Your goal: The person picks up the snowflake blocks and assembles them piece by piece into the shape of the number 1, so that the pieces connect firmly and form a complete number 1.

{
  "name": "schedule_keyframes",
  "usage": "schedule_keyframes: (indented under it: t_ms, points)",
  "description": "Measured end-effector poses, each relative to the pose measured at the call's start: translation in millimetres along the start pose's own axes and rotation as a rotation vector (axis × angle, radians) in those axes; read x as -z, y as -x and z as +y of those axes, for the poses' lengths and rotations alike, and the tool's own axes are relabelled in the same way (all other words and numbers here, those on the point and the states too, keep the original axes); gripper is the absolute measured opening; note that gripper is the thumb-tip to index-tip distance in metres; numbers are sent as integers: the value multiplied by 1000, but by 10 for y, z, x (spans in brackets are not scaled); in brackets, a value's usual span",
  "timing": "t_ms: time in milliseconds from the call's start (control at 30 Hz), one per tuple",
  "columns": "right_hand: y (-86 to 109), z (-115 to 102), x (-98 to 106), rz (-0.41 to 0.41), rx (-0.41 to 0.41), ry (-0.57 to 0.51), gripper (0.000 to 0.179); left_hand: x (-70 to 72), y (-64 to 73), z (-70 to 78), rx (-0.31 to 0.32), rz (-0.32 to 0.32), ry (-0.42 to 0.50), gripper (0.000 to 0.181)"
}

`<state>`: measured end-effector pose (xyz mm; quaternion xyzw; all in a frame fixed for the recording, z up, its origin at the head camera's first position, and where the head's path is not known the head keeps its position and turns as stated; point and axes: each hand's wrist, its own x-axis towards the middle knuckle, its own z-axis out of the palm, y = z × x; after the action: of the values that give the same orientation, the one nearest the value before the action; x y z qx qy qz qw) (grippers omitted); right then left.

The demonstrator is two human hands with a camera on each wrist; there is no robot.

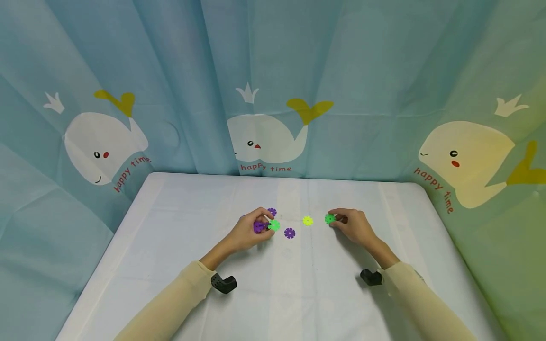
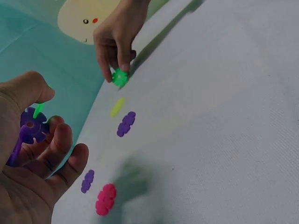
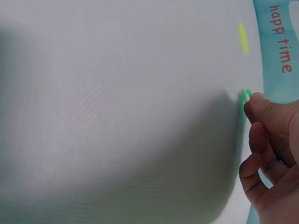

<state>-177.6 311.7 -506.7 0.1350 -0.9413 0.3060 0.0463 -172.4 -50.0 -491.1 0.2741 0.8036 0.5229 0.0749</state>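
Note:
My left hand (image 1: 245,233) holds a small cluster of notched plastic discs above the table. Purple discs (image 1: 258,227) and a bright green disc (image 1: 274,225) make it up. In the left wrist view the green disc (image 2: 38,110) appears edge-on against a purple disc (image 2: 35,133); the fingers partly hide the joint. On the other side, my right hand (image 1: 357,228) pinches a single green disc (image 1: 330,219) between thumb and fingers, low at the table surface. From the right wrist, only a thin edge of this green disc (image 3: 249,93) shows past the fingertips.
Between the hands lie a yellow disc (image 1: 308,221) and a purple disc (image 1: 290,233). Another purple disc (image 1: 272,211) lies behind the left hand, and a pink disc (image 2: 106,199) shows in the left wrist view. A whale-print curtain (image 1: 362,94) borders the white-covered table (image 1: 298,298).

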Motion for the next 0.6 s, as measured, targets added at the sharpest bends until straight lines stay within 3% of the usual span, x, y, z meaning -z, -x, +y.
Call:
schedule_keyframes:
  t_ms: [600]
  points:
    - [81,-386,234,-5,26,-229,32,74,-56,63,27,-33,-18,33]
